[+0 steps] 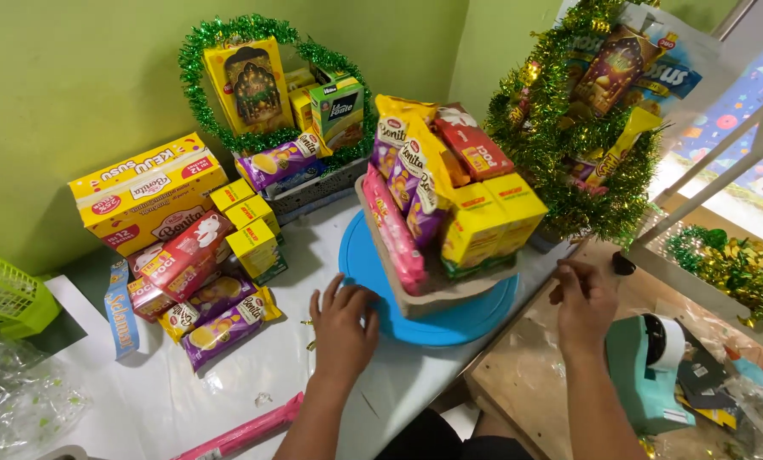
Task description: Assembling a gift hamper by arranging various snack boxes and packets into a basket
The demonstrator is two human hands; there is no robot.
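Left hand [341, 328]: flat on white worktop [253, 375], fingers spread, tips touching blue round plate [360, 255].
Right hand [581, 298]: fingers curled together beside plate's right edge, nothing visibly held.
Plate: carries snack-pack tray [449, 294], centre worktop.

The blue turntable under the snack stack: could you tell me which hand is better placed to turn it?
Probably the left hand: its fingers rest on the blue turntable rim. The right hand is off it, by the tape dispenser.

Two bare forearms, sleeveless to the frame edge, hands [345, 328] ringless, dark clothing below.
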